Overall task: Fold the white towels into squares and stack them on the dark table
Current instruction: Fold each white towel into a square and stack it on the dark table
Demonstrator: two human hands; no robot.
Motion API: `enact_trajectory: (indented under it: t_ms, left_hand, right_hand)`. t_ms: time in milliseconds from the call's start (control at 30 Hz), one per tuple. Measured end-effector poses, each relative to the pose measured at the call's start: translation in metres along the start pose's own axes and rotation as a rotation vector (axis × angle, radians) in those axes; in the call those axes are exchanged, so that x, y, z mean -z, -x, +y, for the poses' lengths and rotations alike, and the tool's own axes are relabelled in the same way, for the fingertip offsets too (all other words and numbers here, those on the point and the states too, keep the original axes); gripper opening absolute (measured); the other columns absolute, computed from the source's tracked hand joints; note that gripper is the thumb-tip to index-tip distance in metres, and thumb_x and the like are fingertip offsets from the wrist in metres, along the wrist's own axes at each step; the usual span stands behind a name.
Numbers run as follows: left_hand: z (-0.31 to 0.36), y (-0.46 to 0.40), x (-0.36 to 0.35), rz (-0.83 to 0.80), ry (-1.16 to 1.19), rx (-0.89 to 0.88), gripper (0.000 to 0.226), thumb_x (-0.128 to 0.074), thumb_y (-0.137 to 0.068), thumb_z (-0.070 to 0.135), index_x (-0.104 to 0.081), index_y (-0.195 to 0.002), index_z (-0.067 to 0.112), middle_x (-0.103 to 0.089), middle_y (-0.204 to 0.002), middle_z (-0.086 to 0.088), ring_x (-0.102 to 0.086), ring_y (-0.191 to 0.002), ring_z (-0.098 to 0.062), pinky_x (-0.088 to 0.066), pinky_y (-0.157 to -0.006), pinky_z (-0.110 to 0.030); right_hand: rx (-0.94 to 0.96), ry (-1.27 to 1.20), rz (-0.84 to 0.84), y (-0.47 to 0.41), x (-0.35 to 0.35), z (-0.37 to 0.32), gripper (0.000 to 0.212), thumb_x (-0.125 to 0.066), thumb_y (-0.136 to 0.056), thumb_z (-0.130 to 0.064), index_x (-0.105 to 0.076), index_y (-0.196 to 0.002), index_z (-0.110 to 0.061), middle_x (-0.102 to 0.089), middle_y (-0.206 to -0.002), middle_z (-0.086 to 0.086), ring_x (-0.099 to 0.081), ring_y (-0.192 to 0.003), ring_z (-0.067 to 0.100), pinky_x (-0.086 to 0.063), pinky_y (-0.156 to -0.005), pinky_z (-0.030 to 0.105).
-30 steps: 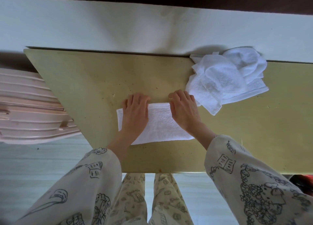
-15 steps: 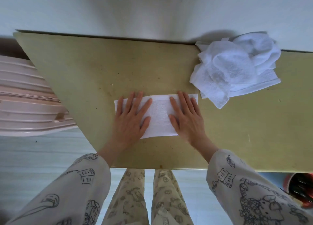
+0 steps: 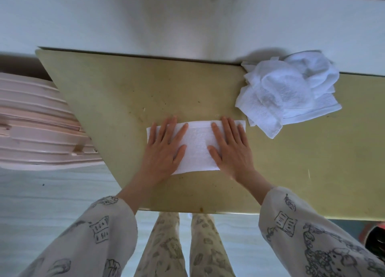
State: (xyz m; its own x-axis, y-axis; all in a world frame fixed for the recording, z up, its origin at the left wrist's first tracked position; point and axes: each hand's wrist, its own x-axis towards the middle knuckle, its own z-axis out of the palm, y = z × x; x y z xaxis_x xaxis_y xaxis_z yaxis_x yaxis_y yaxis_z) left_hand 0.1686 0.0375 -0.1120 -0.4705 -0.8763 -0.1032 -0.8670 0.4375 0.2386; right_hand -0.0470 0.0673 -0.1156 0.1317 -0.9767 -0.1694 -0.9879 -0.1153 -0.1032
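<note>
You're pressing both palms flat now, and that's the change: a second ago your fingers were curled over the far edge of the folded towel (image 3: 196, 149), bringing the fold down, and now they're spreading out along it. Your left hand (image 3: 164, 149) is lying wide and flat on the towel's left half, fingers fanned, gripping nothing. Your right hand (image 3: 231, 149) is doing the same on the right half, fingertips reaching the far edge. The towel is sitting as a long strip near the middle of the surface (image 3: 116, 93), closer to the near edge than the far one, its right end just beside the towel heap (image 3: 289, 93) at the far edge toward the right.

That's reading as a first fold finished and being smoothed. It's a rectangle, not a square yet, so you're likely needing one more fold, end to end. No stack is showing anywhere on the surface, and the heap looks untouched, so the task is probably in its early going.
</note>
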Motion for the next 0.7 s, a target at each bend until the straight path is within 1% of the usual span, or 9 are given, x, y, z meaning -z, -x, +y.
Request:
enact_trajectory:
  t_ms: [33, 100, 167, 200, 267, 400, 567, 633, 700]
  left_hand:
    - [-0.001, 0.003, 0.004, 0.047, 0.066, 0.053, 0.048, -0.020, -0.098, 0.033, -0.028, -0.141, 0.013, -0.028, -0.149, -0.019, -0.022, -0.139, -0.032, -0.014, -0.115, -0.046]
    - [-0.005, 0.015, 0.014, 0.175, 0.168, 0.264, 0.038, -0.030, -0.096, 0.021, -0.041, -0.128, 0.005, -0.042, -0.137, -0.023, -0.034, -0.131, -0.037, -0.028, -0.110, -0.045]
    - [-0.008, 0.028, 0.024, 0.247, 0.170, 0.547, 0.029, -0.038, -0.092, 0.017, -0.053, -0.112, 0.002, -0.052, -0.118, -0.023, -0.044, -0.115, -0.039, -0.039, -0.094, -0.049]
    - [-0.008, 0.031, 0.029, 0.206, 0.184, 0.692, 0.026, -0.042, -0.092, 0.019, -0.056, -0.108, 0.003, -0.053, -0.113, -0.022, -0.044, -0.110, -0.039, -0.037, -0.090, -0.048]
    - [-0.005, 0.034, 0.033, 0.079, 0.276, 0.902, 0.029, -0.050, -0.093, 0.027, -0.058, -0.109, 0.004, -0.051, -0.114, -0.019, -0.041, -0.109, -0.036, -0.032, -0.091, -0.044]
    - [0.004, 0.030, 0.035, 0.041, 0.477, 0.967, 0.036, -0.062, -0.085, 0.032, -0.058, -0.105, 0.001, -0.049, -0.114, -0.018, -0.043, -0.109, -0.034, -0.032, -0.095, -0.039]
    - [0.010, 0.016, 0.042, -0.118, 0.443, 1.032, 0.029, -0.057, -0.088, 0.030, -0.059, -0.102, 0.005, -0.047, -0.116, -0.016, -0.045, -0.108, -0.033, -0.038, -0.091, -0.039]
    - [0.012, 0.012, 0.047, -0.155, 0.429, 1.015, 0.026, -0.054, -0.088, 0.027, -0.056, -0.103, 0.006, -0.053, -0.107, -0.012, -0.052, -0.099, -0.030, -0.044, -0.085, -0.039]
    - [0.011, 0.009, 0.051, -0.162, 0.505, 1.022, 0.021, -0.054, -0.088, 0.022, -0.051, -0.102, 0.005, -0.053, -0.092, -0.006, -0.053, -0.086, -0.026, -0.044, -0.074, -0.035]
  right_hand:
    - [-0.003, -0.012, 0.012, 0.000, 0.002, -0.001, 0.061, -0.025, -0.093, -0.048, -0.027, -0.144, -0.016, -0.028, -0.151, 0.017, -0.025, -0.140, 0.031, -0.007, -0.115, 0.043]
    - [0.003, -0.045, 0.048, 0.000, 0.005, -0.008, 0.057, -0.024, -0.094, -0.046, -0.029, -0.143, -0.016, -0.028, -0.151, 0.016, -0.024, -0.140, 0.032, -0.005, -0.114, 0.045]
    - [0.041, -0.069, 0.065, -0.002, 0.007, -0.022, 0.054, -0.019, -0.097, -0.044, -0.031, -0.143, -0.016, -0.028, -0.151, 0.015, -0.022, -0.140, 0.030, -0.006, -0.113, 0.049]
    - [0.064, -0.071, 0.061, -0.004, 0.006, -0.030, 0.054, -0.018, -0.098, -0.043, -0.033, -0.142, -0.016, -0.029, -0.151, 0.015, -0.022, -0.140, 0.030, -0.007, -0.113, 0.050]
    - [0.085, -0.070, 0.040, -0.007, 0.001, -0.040, 0.053, -0.022, -0.096, -0.043, -0.034, -0.141, -0.016, -0.030, -0.151, 0.014, -0.025, -0.139, 0.030, -0.008, -0.113, 0.050]
    - [0.051, -0.063, 0.043, 0.000, -0.011, -0.044, 0.056, -0.029, -0.094, -0.044, -0.032, -0.143, -0.017, -0.031, -0.150, 0.012, -0.024, -0.140, 0.028, -0.010, -0.113, 0.052]
    - [0.001, -0.077, 0.036, 0.017, -0.013, -0.051, 0.057, -0.025, -0.095, -0.044, -0.024, -0.146, -0.018, -0.021, -0.154, 0.010, -0.014, -0.143, 0.025, -0.009, -0.114, 0.052]
    - [-0.015, -0.079, 0.027, 0.018, -0.013, -0.052, 0.057, -0.025, -0.095, -0.044, -0.024, -0.147, -0.019, -0.020, -0.155, 0.009, -0.013, -0.143, 0.025, -0.009, -0.114, 0.052]
    - [-0.021, -0.082, 0.018, 0.018, -0.012, -0.053, 0.058, -0.025, -0.095, -0.044, -0.024, -0.147, -0.019, -0.019, -0.155, 0.009, -0.012, -0.143, 0.024, -0.008, -0.114, 0.052]
